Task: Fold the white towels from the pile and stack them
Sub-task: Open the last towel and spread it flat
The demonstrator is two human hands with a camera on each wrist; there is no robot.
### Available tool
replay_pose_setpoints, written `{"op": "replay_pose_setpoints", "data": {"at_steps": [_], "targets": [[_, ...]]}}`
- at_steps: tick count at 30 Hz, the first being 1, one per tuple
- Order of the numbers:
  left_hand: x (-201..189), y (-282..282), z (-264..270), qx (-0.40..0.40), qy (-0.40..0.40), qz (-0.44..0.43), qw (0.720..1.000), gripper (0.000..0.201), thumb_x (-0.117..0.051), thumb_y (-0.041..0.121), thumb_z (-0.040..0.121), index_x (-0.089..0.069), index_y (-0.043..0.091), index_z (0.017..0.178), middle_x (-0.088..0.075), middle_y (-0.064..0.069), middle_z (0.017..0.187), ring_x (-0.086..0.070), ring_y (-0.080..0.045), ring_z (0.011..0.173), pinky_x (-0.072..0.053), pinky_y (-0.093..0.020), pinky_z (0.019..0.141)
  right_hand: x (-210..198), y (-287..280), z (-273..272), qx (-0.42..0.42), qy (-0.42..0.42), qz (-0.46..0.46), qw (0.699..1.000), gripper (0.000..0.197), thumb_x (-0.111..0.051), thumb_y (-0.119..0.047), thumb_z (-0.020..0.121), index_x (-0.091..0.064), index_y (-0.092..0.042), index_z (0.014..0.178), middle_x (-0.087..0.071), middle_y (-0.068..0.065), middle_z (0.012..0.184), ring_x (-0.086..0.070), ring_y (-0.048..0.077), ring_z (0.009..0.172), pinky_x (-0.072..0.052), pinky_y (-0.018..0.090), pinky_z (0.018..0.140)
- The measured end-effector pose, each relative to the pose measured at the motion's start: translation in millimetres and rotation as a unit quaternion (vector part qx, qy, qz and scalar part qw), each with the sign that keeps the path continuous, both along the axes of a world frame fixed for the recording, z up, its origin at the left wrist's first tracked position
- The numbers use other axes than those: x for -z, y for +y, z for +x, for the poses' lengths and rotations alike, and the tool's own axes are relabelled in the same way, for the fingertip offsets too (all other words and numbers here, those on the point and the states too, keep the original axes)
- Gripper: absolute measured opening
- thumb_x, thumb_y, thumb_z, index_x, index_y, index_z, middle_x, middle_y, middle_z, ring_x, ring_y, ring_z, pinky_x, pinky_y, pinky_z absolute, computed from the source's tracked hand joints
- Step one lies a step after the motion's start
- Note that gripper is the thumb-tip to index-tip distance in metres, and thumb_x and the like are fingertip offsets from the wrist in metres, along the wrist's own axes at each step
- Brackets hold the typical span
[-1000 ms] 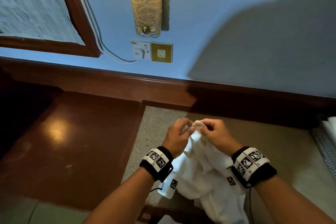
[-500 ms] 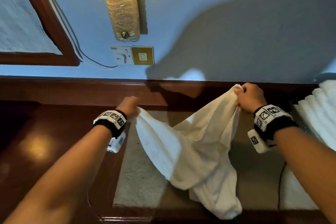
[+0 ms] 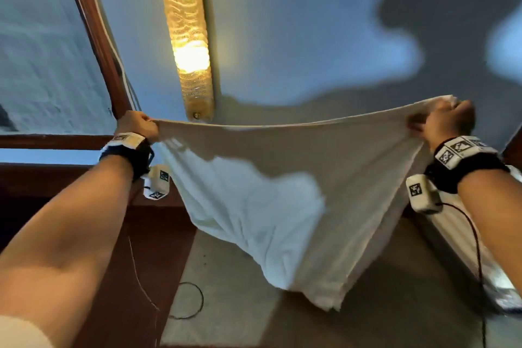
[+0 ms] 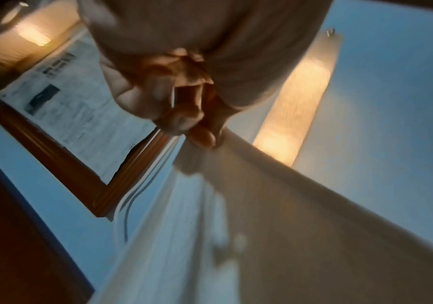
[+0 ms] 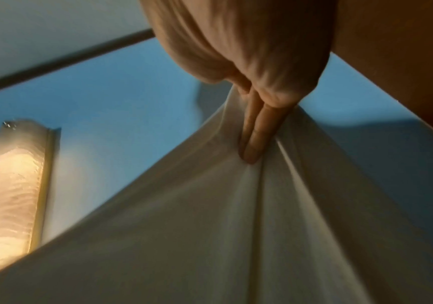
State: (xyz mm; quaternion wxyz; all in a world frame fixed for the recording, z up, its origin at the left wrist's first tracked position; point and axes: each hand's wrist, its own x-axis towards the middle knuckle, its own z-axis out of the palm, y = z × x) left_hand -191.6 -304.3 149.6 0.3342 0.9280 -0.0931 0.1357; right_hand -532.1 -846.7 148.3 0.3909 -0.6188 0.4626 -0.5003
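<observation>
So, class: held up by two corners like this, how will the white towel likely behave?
Probably floppy: the white towel sags between the left hand and right hand. Likely light, since pinched corners carry it. Its loose lower edge may swing.

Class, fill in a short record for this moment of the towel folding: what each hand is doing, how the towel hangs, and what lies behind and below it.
left hand: grips one top corner of the towel
right hand: grips the other top corner
towel: white, stretched wide between the hands, top edge sagging slightly, lower part hanging loose
behind: lit wall lamp; wooden picture frame at left
below: beige mat
</observation>
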Motion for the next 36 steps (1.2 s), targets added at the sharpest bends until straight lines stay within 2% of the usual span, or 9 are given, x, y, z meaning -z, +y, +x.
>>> {"op": "replay_pose_setpoints", "data": {"at_steps": [4,6,8,11,14,21,24,28,36], "targets": [[-50,7,-45,-0.003,0.071,-0.222,0.972,0.028,-0.044,0.005,0.103,-0.060,-0.008,0.122,-0.069,-0.025,0.091,-0.075,-0.031,0.062,-0.051,-0.029,0.036,-67,86,-50,0.058,-0.086,-0.050,0.993,0.045,-0.038,-0.041,0.094,-0.051,-0.006,0.119,-0.062,0.024,0.128,-0.060,0.039,0.115,-0.044,0.041,0.087],[-69,9,-73,0.006,0.069,-0.293,0.954,0.035,-0.039,0.000,0.104,-0.054,-0.008,0.135,-0.066,-0.023,0.092,-0.072,-0.015,0.053,-0.058,-0.026,0.050,-73,97,-68,0.039,-0.165,-0.059,0.984,0.034,-0.032,-0.041,0.087,-0.043,-0.015,0.106,-0.072,0.017,0.100,-0.073,0.036,0.088,-0.057,0.041,0.068],[-81,12,-106,-0.038,0.026,-0.336,0.941,0.036,-0.040,0.002,0.106,-0.054,-0.006,0.138,-0.064,-0.030,0.123,-0.075,-0.029,0.096,-0.060,-0.024,0.078,-73,107,-85,0.034,-0.182,-0.071,0.980,0.019,-0.030,-0.028,0.090,-0.037,-0.017,0.104,-0.070,0.007,0.078,-0.072,0.028,0.071,-0.060,0.047,0.072],[-77,25,-148,-0.100,-0.026,-0.318,0.942,0.025,-0.043,0.008,0.107,-0.064,0.003,0.120,-0.058,-0.023,0.142,-0.058,-0.037,0.127,-0.028,-0.017,0.112,-68,129,-115,0.037,-0.212,-0.081,0.973,0.027,-0.030,-0.022,0.093,-0.039,-0.014,0.117,-0.067,-0.003,0.070,-0.070,0.023,0.068,-0.060,0.042,0.073],[-64,47,-172,-0.093,-0.042,-0.340,0.935,0.033,-0.048,0.017,0.093,-0.064,0.005,0.119,-0.063,-0.024,0.129,-0.062,-0.043,0.117,-0.054,-0.045,0.100,-64,147,-140,0.049,-0.246,-0.093,0.964,0.033,-0.035,-0.029,0.095,-0.043,-0.012,0.122,-0.071,0.005,0.081,-0.072,0.029,0.079,-0.058,0.045,0.081],[-91,77,-192,-0.095,-0.114,-0.313,0.938,0.037,-0.046,0.011,0.083,-0.064,0.012,0.115,-0.070,-0.020,0.114,-0.068,-0.040,0.104,-0.060,-0.053,0.086,-94,160,-168,0.049,-0.279,-0.075,0.956,0.061,-0.038,-0.032,0.104,-0.023,0.000,0.154,-0.052,0.019,0.146,-0.052,0.028,0.133,-0.036,0.024,0.107],[-91,78,-170,-0.094,-0.094,-0.292,0.947,0.031,-0.049,0.013,0.084,-0.066,0.012,0.110,-0.071,-0.018,0.110,-0.070,-0.038,0.096,-0.062,-0.053,0.081,-95,162,-164,0.053,-0.253,-0.075,0.963,0.047,-0.040,-0.032,0.100,-0.041,-0.006,0.140,-0.054,0.021,0.142,-0.053,0.030,0.130,-0.035,0.030,0.106],[-51,63,-139,-0.084,-0.042,-0.223,0.970,0.031,-0.053,0.013,0.077,-0.067,0.008,0.105,-0.071,-0.022,0.104,-0.068,-0.043,0.095,-0.060,-0.055,0.085,-55,158,-140,0.076,-0.198,-0.052,0.976,0.015,-0.043,-0.026,0.097,-0.046,-0.015,0.106,-0.066,0.023,0.117,-0.062,0.036,0.108,-0.040,0.038,0.091],[117,5,-63,-0.079,0.092,-0.087,0.989,0.018,-0.062,0.017,0.094,-0.067,0.006,0.107,-0.068,-0.023,0.119,-0.061,-0.043,0.115,-0.053,-0.047,0.100,103,111,-50,0.066,-0.067,0.069,0.993,0.052,-0.037,-0.040,0.085,-0.051,-0.005,0.122,-0.058,0.022,0.130,-0.056,0.038,0.118,-0.042,0.044,0.098]]}}
